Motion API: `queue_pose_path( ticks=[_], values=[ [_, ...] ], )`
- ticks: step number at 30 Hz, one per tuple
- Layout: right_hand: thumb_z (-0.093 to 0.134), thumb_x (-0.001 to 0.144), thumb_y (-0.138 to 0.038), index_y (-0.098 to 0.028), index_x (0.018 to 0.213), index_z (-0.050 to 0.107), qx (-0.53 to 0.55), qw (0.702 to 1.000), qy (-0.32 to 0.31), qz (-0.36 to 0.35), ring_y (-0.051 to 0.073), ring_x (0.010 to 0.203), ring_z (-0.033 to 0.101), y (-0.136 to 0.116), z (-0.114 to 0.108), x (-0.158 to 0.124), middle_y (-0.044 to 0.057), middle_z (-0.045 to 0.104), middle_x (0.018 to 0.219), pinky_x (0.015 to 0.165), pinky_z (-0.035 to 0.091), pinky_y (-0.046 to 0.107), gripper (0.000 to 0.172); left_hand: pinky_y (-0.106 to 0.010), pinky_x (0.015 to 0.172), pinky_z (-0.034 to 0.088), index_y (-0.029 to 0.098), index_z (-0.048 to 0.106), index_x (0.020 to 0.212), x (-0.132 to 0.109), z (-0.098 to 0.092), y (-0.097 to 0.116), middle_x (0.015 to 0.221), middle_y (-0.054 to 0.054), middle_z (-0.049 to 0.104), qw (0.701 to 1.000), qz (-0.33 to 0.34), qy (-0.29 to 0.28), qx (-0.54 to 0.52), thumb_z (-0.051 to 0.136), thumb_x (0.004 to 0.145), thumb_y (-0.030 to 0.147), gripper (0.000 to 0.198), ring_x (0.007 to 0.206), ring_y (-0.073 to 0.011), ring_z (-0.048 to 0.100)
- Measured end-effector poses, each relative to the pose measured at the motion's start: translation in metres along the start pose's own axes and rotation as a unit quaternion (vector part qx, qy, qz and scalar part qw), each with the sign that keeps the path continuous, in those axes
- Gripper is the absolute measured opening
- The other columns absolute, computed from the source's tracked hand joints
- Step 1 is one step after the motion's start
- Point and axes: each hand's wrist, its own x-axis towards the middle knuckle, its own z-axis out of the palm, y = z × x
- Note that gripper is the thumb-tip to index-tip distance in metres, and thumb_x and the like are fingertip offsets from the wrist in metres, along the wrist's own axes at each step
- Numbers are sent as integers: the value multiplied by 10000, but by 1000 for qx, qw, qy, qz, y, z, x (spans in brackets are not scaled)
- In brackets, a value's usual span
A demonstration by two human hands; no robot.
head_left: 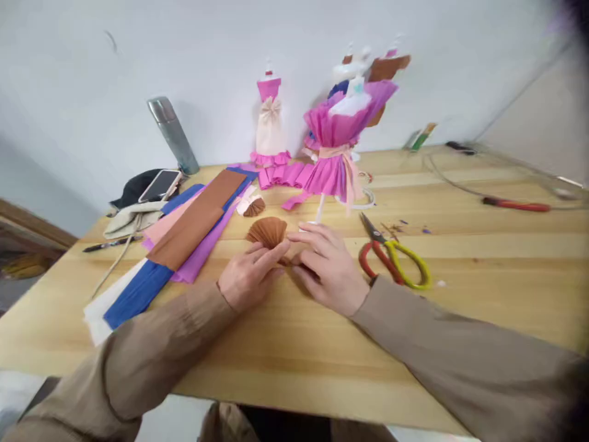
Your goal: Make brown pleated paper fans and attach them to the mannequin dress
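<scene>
A brown pleated paper fan (pixel 267 232) spreads out above the fingers of my left hand (pixel 248 275), which is closed on its gathered lower end. My right hand (pixel 329 267) meets it from the other side, fingers bent and pinching at the fan's right lower edge. The fingertips of both hands nearly touch, and the pinched part is mostly hidden. Just beyond lies a smaller brown and pale pink fan piece (pixel 251 204). Behind my right hand a small mannequin (pixel 338 144) stands in a magenta crepe paper dress with a peach sash.
Scissors (pixel 391 255) with red and yellow handles lie right of my right hand. Crepe paper strips (pixel 193 227) cover the left side. A thermos (pixel 172 135), phone (pixel 161 185) and pen (pixel 110 244) are at the left. Another dressed mannequin (pixel 269 123) stands at the back, near a red-handled tool (pixel 519 205).
</scene>
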Motion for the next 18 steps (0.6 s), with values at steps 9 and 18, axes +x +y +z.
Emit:
queue_pose_path(
  ticks=[9, 18],
  values=[
    [574, 803, -93, -197, 768, 574, 11, 999, 40, 34, 275, 1040, 597, -2, -3, 4, 79, 668, 860, 903, 473, 496, 110, -209, 482, 416, 150, 600, 750, 5, -10, 10, 559, -6, 612, 998, -50, 24, 0, 541, 871, 154, 135, 486, -100, 506],
    [590, 783, -76, -195, 710, 555, 13, 997, 57, 42, 245, 931, 648, -1, 0, 3, 57, 720, 873, 914, 425, 502, 144, -211, 523, 452, 132, 694, 802, -3, 1, 20, 607, -37, 681, 982, -173, -60, -45, 506, 891, 189, 216, 526, -126, 621]
  ],
)
